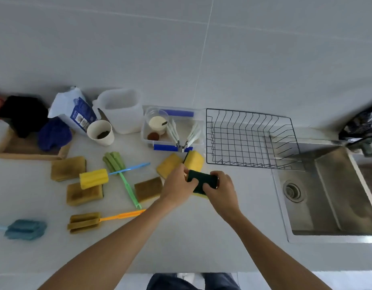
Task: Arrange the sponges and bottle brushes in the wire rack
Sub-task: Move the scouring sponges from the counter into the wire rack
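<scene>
Head view. Held between both hands above the pale surface (181,237): one sponge (201,182), dark green scouring face up, a yellow foam edge showing beneath. Left hand (176,185) pinching its left end, right hand (220,188) curled over its right end. Likely light, soft and squashy, the scouring face rough enough not to slip; best taken by the short ends or across the narrow sides, without squeezing hard.

Just behind the hands, two more yellow sponges (181,162), touching each other, near the front left corner of the wire rack (252,139). Rack black, thin-wired, open-topped, holding nothing visible, standing just beside the steel sink (331,195).

Further left, three brownish sponges (84,193), flat and apart. Among them the bottle brushes: a yellow-headed one on a blue handle (94,178), a green one (126,178) crossing it, an orange-handled one (84,222) nearer, a teal one (26,229) at the left edge. Probably light too, foam heads soft, handles thin and stiff; handle the natural place to take hold.
</scene>
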